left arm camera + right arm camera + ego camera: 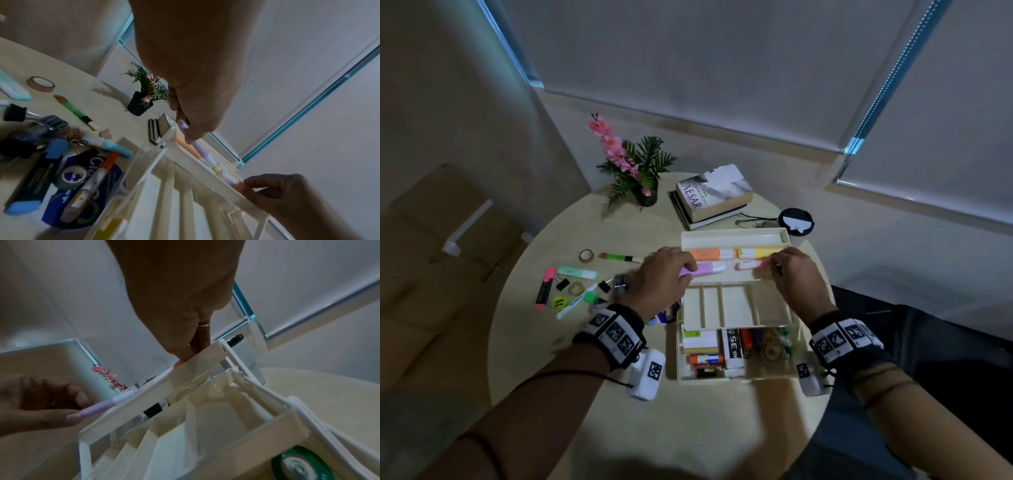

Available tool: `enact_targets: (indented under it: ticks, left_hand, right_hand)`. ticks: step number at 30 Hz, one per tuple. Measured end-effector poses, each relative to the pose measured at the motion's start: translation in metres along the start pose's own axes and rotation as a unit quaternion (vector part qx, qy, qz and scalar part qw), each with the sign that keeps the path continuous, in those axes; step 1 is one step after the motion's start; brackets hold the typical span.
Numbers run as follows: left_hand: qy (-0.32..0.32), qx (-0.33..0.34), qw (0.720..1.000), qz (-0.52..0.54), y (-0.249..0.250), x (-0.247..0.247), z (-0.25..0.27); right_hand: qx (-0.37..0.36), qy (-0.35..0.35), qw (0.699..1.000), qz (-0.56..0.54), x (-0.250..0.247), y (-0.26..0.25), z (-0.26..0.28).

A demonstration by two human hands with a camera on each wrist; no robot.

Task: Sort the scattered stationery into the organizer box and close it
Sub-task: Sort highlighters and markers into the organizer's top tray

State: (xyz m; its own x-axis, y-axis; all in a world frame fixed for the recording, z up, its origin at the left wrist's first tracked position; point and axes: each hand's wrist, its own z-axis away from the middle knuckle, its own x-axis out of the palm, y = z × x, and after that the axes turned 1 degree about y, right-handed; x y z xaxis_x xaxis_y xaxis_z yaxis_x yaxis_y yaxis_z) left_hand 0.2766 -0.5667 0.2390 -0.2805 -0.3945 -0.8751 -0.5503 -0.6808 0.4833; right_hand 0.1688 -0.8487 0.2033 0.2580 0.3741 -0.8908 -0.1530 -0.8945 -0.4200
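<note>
The white tiered organizer box (736,377) stands open at the table's middle. Its raised top tray (774,234) holds an orange highlighter (705,254) and a yellow highlighter (758,253). My left hand (690,270) pinches a purple highlighter (703,269) over the tray's near left side. My right hand (774,265) pinches a pink highlighter (750,265) over the near right side. In the left wrist view the purple highlighter (199,146) lies along the orange one. The divided middle tray (722,305) holds nothing. The bottom compartment (760,342) holds sticky notes, markers and tape.
Scattered at the left are a tape roll (586,255), a green marker (619,257), a mint highlighter (577,273), a pink-and-black highlighter (544,289), binder clips and more pens. Stacked books (714,197), a potted plant (643,171) and a black round object (796,221) stand behind.
</note>
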Motion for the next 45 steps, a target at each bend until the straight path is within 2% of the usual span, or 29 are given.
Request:
enact_targets:
  ticks: [8,12,19,27,32,36,39,42,45]
  left_hand:
    - [0.007,-0.027,0.999,-0.029,0.01,0.016,-0.013]
    - [0.001,-0.015,0.998,-0.056,0.016,0.019,-0.02]
    - [0.014,-0.012,0.996,-0.084,0.021,0.027,-0.025]
    - [0.029,-0.02,0.996,-0.077,0.015,0.03,-0.028]
    - [0.04,-0.012,0.998,-0.047,0.009,0.031,-0.022]
    - [0.088,0.011,0.996,0.018,-0.007,0.023,-0.003]
    - [0.113,0.019,0.992,0.052,-0.036,0.008,0.021]
    - [0.077,-0.001,0.994,0.08,-0.087,-0.005,0.052]
    - [0.029,-0.046,0.994,0.1,-0.144,-0.012,0.087]
  right_hand:
    - [0.025,-0.066,0.997,0.041,-0.009,0.006,-0.016]
    - [0.037,-0.087,0.993,0.076,-0.014,0.002,-0.021]
    - [0.01,-0.127,0.992,0.006,0.0,-0.008,-0.027]
    - [0.012,-0.089,0.996,0.006,0.002,-0.007,-0.031]
    - [0.01,-0.083,0.996,0.042,0.0,-0.019,-0.023]
    - [-0.005,-0.05,0.998,0.048,0.0,-0.049,-0.015]
    - [-0.06,-0.025,0.998,0.015,0.008,-0.09,-0.014]
    - [-0.13,-0.028,0.991,-0.032,0.028,-0.143,-0.02]
    - [-0.167,-0.085,0.982,-0.035,0.064,-0.194,-0.029]
